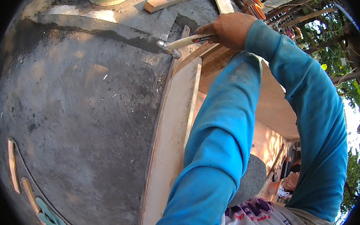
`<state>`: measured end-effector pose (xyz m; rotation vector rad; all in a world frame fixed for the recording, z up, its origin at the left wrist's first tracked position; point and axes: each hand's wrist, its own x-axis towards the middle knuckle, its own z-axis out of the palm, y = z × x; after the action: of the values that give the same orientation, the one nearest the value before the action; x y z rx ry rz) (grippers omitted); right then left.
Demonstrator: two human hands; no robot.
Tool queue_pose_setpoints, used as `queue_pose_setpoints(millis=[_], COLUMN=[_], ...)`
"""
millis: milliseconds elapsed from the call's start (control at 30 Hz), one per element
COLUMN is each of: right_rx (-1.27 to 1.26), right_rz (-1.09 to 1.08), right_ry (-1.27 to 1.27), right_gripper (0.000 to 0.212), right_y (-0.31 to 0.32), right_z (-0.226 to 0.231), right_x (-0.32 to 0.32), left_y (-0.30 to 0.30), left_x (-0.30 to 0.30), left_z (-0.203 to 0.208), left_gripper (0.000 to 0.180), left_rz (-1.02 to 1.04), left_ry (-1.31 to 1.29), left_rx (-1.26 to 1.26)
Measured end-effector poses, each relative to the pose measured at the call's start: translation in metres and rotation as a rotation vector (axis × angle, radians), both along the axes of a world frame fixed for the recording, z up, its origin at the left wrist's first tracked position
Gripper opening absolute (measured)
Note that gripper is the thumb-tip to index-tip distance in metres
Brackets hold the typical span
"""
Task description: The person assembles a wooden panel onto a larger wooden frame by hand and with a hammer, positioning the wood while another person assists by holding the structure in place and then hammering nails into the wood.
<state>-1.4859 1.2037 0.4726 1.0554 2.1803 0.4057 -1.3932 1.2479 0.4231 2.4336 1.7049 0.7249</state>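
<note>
Apparently left hand behind blue sleeve (pixel 226 122)

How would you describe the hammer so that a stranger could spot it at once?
Start at the wide grey concrete slab and follow the pale wooden board on its right edge upward. Near the top, the right hand grips the hammer: the only tool, with a pale handle and metal head.

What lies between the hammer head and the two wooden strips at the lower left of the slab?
In the head view, only bare grey concrete slab lies between the hammer head and the wooden strips, apart from small specks of debris.
</note>
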Motion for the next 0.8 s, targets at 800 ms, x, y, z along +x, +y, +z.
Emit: queue_pose_setpoints(millis=[800], right_rx=[0.107], right_rz=[0.091], right_ry=[-0.095], right_gripper=[0.037], right_y=[0.008], right_z=[0.011], right_x=[-0.015], left_y=[-0.009], left_x=[0.026], left_z=[-0.004], left_gripper=[0.048], left_rz=[0.013], left_ry=[-0.046], left_rx=[0.075])
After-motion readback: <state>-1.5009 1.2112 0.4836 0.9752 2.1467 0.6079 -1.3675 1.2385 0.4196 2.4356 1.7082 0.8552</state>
